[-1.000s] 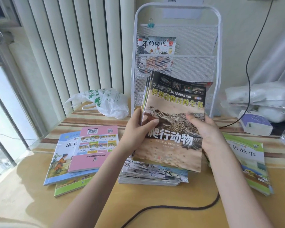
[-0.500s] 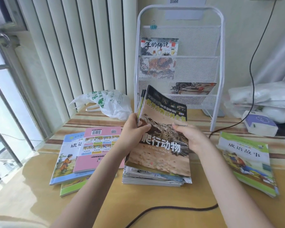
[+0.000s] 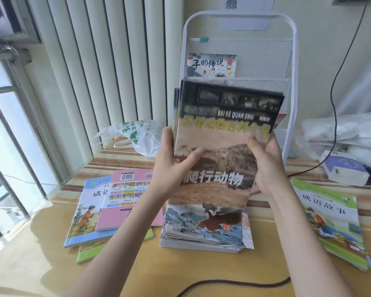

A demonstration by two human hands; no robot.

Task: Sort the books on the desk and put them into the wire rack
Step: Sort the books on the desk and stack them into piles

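Note:
Both hands hold a small bundle of reptile encyclopedia books (image 3: 221, 133) upright above the desk, in front of the white wire rack (image 3: 292, 86). My left hand (image 3: 174, 168) grips the bundle's left edge and my right hand (image 3: 263, 166) its right edge. The rack's top pocket holds a picture book (image 3: 212, 65); the lower pockets are mostly hidden by the bundle. Below the bundle lies a stack of thin picture books (image 3: 204, 230). A pink book (image 3: 126, 196) lies on a blue one (image 3: 86, 211) at the left, and a green-edged story book (image 3: 332, 221) at the right.
A plastic bag (image 3: 137, 133) lies left of the rack by the vertical blinds. A black cable (image 3: 234, 284) crosses the desk's front edge, another runs down the wall at the right. A purple-and-white box (image 3: 345, 170) and white bags sit at the far right.
The bundle of encyclopedia books has been lifted from the stack and raised upright in front of the rack, and it is blurred with motion. The stack's top picture book is uncovered.

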